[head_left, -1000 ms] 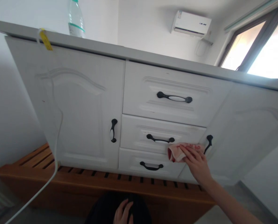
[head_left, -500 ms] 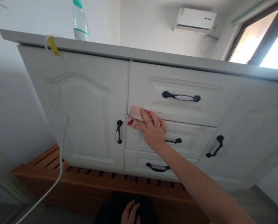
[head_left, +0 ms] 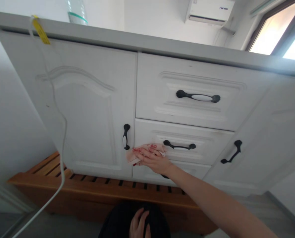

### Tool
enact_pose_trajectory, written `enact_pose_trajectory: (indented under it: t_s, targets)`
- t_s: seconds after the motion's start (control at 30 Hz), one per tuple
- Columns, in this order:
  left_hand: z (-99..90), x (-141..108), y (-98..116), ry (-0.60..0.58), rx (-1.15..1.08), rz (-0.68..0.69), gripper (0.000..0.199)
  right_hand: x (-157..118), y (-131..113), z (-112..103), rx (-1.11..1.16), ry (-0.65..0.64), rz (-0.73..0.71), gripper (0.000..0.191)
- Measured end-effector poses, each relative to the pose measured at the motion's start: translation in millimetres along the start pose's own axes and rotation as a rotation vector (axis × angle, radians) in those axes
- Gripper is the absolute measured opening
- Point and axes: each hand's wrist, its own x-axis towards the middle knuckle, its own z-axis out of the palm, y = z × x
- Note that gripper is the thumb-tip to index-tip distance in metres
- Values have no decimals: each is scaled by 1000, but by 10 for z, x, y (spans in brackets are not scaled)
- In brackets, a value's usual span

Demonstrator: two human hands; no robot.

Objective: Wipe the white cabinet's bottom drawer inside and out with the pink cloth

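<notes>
My right hand [head_left: 152, 161] presses a folded pink cloth [head_left: 132, 156] with red markings flat against the cabinet front. The cloth lies over the seam between the middle drawer [head_left: 147, 132] and the bottom drawer [head_left: 197, 171], left of the middle drawer's black handle [head_left: 179, 146]. My right wrist partly covers the bottom drawer's handle. Low in the view, my left hand [head_left: 138, 224] rests on my dark-clothed leg [head_left: 117, 221], its fingers loosely apart and holding nothing.
A white cable [head_left: 64, 132] with a yellow tag [head_left: 41, 31] hangs down the left cabinet door [head_left: 85, 115]. A clear bottle [head_left: 77, 13] stands on the countertop [head_left: 107, 37]. Beneath the cabinet is a slatted wooden bench [head_left: 88, 190]. An air conditioner [head_left: 210, 11] hangs on the far wall.
My right hand has moved the cloth down, from the seam under the top drawer to the one above the bottom drawer. My view has tipped lower. My left hand stays on my leg.
</notes>
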Motion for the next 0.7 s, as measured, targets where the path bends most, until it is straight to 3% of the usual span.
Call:
enact_pose_trajectory:
  t_s: [0.13, 0.23, 0.37, 0.43, 0.57, 0.7]
  targets:
    - [-71, 32, 94, -39, -2, -73, 36, -297, 154, -138, -195, 68, -66, 48]
    - [-113, 51, 88, -59, 24, -68, 36, -624, 285, -299, -235, 69, -8, 46]
    - [-167, 119, 31, -146, 135, 65, 35, -1219, 435, -540, -198, 10, 108, 39]
    - [-227, 232, 130, -192, 198, 174, 40, -1510, 480, -659, -220, -28, 188, 38]
    - [-384, 694, 732, -186, 237, 358, 60, -1909, 499, -849, -287, -138, 365, 39]
    - [-407, 1330, 1419, -160, 234, 489, 66, -2127, 422, -958, -245, -144, 529, 30]
